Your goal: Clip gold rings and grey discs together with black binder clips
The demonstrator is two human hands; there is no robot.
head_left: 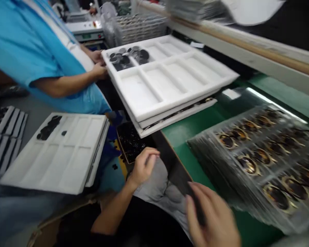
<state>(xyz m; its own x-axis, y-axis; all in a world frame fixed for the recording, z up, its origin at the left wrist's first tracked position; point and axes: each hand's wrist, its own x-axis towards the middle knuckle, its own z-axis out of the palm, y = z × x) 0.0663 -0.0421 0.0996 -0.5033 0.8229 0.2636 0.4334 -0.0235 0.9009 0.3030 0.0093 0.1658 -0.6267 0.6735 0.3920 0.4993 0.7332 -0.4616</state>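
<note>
Black discs [133, 141], small, glossy and too many to count, are lying heaped in a shallow dark box just above the person's lap, between the two white trays and right under the left hand [143, 167]. Going from the left, two striped racks [5, 137] are resting on the grey desk [36, 109], and beside them one white foam tray [64, 154] with long rectangular pockets is carrying a short row of dark discs in its upper left pocket and one loose disc next to it. A co-worker in a blue shirt [23, 44] is gripping, with both hands, the near edge of a stack of three white foam trays [170, 79]; the top one is showing eight pockets, smooth and matte, one of them holding a cluster of dark round pieces. The left hand is hovering curled over the box, fingers bent together and narrow, and whether it is pinching a disc I cannot tell. The right hand [211, 219], blurred, is reaching low at the desk's edge, fingers fairly spread, holding nothing I can make out. To the right, on the green mat [195, 130], a stack of clear plastic blister sheets [267, 161] is lying tilted, each cavity holding a round amber-and-black part.
</note>
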